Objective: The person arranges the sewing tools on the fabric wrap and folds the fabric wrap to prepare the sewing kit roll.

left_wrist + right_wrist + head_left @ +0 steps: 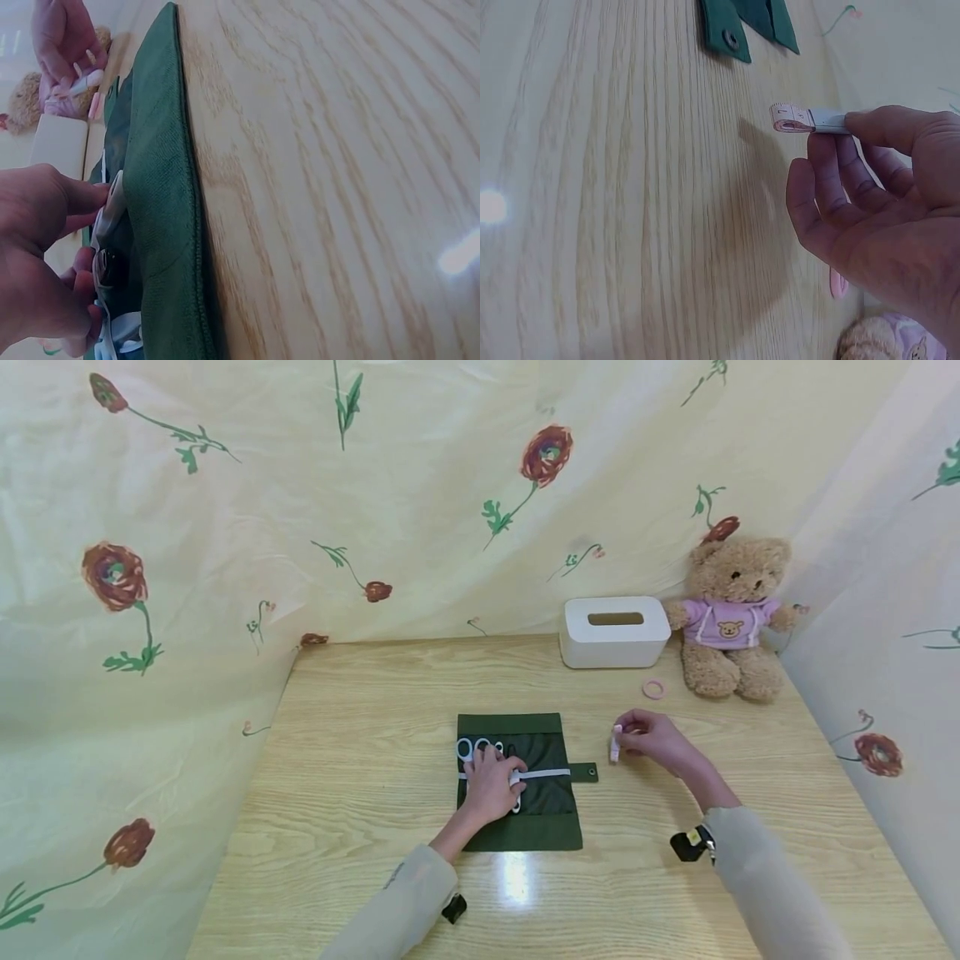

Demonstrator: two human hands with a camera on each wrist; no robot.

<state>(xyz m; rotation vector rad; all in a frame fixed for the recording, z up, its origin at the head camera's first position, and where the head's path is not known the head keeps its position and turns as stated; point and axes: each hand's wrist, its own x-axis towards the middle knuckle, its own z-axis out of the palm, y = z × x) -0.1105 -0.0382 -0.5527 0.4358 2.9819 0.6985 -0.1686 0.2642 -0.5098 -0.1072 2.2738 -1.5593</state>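
Observation:
A dark green tool roll lies unrolled on the table, a white elastic band across its middle. My left hand is over it, thumb and fingers around a small white tool tucked at the band. White scissor handles stick up by these fingers, and a black piece sits under the band. Right of the roll, my right hand pinches a folded tape measure just above the table. It is pale pink with printed numbers and has a white wrap at the thumb.
A pink ring lies behind my right hand. At the back stand a white tissue box and a teddy bear in a purple hoodie. The roll's snap strap points toward my right hand. Flowered cloth hangs behind and beside the table.

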